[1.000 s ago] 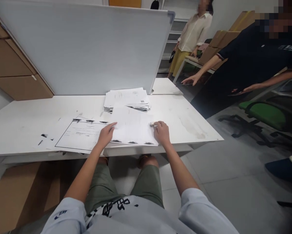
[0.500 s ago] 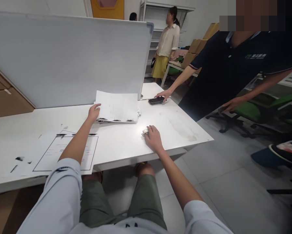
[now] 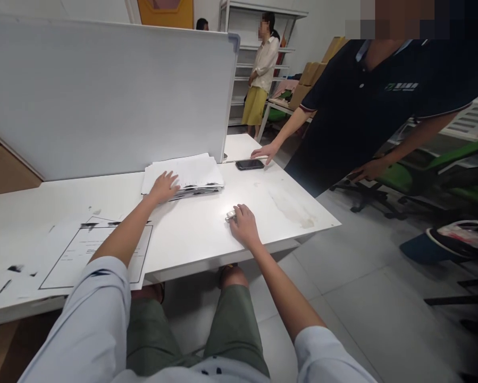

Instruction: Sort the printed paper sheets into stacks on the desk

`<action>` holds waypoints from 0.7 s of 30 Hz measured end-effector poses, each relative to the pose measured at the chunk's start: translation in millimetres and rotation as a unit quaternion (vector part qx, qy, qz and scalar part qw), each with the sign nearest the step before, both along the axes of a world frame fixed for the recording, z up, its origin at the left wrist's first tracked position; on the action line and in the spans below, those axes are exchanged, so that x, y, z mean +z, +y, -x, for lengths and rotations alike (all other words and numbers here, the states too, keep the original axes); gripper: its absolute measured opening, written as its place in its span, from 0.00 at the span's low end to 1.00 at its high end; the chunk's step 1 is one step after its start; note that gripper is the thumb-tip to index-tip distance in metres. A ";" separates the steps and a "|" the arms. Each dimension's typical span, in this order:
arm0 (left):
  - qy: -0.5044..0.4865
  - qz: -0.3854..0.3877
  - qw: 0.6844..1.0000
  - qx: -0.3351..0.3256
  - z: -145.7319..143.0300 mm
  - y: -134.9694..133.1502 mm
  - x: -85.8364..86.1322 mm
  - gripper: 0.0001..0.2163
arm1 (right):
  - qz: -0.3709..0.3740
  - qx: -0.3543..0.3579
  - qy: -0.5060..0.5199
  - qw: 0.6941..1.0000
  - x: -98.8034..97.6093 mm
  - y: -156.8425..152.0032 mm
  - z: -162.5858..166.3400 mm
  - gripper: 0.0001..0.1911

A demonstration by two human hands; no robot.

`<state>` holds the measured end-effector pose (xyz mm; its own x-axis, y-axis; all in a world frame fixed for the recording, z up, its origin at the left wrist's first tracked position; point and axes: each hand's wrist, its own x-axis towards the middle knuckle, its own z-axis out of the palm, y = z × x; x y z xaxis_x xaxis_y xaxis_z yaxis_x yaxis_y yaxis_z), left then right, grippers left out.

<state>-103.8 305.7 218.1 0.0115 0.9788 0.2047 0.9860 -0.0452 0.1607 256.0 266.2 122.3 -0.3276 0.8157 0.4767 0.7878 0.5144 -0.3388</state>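
My left hand (image 3: 165, 187) lies with fingers spread on the front left part of a stack of white papers (image 3: 194, 173). Dark smudges mark the stack's front edge. My right hand (image 3: 243, 223) rests on the table, its fingers curled round a small whitish object with a metal part (image 3: 231, 214). Most of that object is hidden under the fingers, so its kind is unclear. Under my left forearm lies a loose printed sheet (image 3: 141, 250) with a black frame, reaching the table's front edge.
A whiteboard (image 3: 111, 101) stands behind the papers, with a cardboard box (image 3: 7, 170) at its left. A black phone (image 3: 250, 165) lies on the white table (image 3: 191, 234) beside a co-worker's hand (image 3: 266, 152). Another person (image 3: 262, 69) stands by metal shelves. Green chairs are at right.
The raised top sheets in my left hand now lie flat on the stack, and that hand has opened over them. The co-worker's fingers have lifted off the phone. My view has shifted slightly right.
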 end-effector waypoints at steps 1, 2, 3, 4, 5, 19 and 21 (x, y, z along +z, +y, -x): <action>0.024 0.021 0.999 -0.042 -2.8 -2.6 -2.2 0.27 | 0.001 0.001 0.003 1.000 0.4 -0.1 -0.1 0.24; 0.038 0.039 0.996 -0.066 -4.7 -4.5 -3.9 0.27 | 0.001 0.002 0.005 1.000 0.6 -0.2 -0.3 0.24; 0.045 0.051 0.995 -0.071 -5.9 -5.4 -4.8 0.26 | 0.001 0.004 0.007 1.000 0.8 -0.2 -0.5 0.24; 0.046 0.057 0.995 -0.061 -6.6 -5.4 -5.0 0.25 | 0.001 0.006 0.008 1.000 0.9 -0.1 -0.7 0.24; 0.045 0.057 0.996 -0.044 -6.9 -4.9 -4.5 0.24 | 0.000 0.007 0.009 1.000 0.9 0.0 -1.0 0.24; 0.015 -0.004 0.999 0.047 24.5 -171.6 -7.3 0.29 | 0.006 0.008 0.014 1.000 0.9 0.3 -0.3 0.24; 0.029 0.035 0.997 0.069 41.7 -224.6 -19.9 0.31 | 0.007 0.006 0.016 1.000 0.1 0.6 -0.3 0.24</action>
<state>-145.5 81.1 198.2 -0.1136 0.9838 0.1385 0.9899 0.1001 0.1005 256.3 266.8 122.4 -0.3217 0.8182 0.4765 0.7702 0.5188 -0.3709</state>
